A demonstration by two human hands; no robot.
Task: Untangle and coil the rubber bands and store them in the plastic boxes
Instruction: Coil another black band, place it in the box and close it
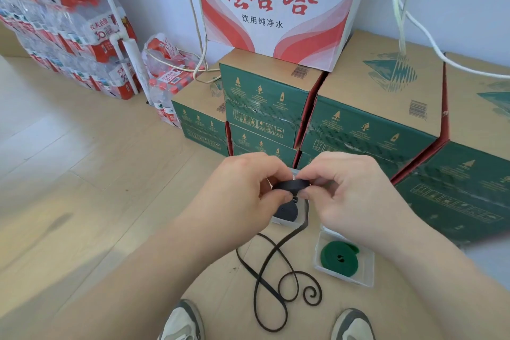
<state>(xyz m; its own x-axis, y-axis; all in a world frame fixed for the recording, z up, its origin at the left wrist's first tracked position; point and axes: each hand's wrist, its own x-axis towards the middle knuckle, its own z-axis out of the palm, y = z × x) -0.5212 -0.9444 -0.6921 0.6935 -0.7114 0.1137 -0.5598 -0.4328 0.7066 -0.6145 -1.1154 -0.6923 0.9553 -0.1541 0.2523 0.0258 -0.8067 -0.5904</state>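
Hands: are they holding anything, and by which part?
Yes. The left hand and the right hand both pinch the black rubber band at its wound coil, one at each side. Its loose tail hangs down.

So there's a flat cardboard sheet (300,259) down on the wood floor (82,188). A loose black band (273,284) loops across it, with a clear box (367,270) at its 2 o'clock and a second box (287,225) at 12.

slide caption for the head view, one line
Left hand and right hand pinch a part-coiled black band over a clear box, its tail trailing loose; a green coil lies in a second box.
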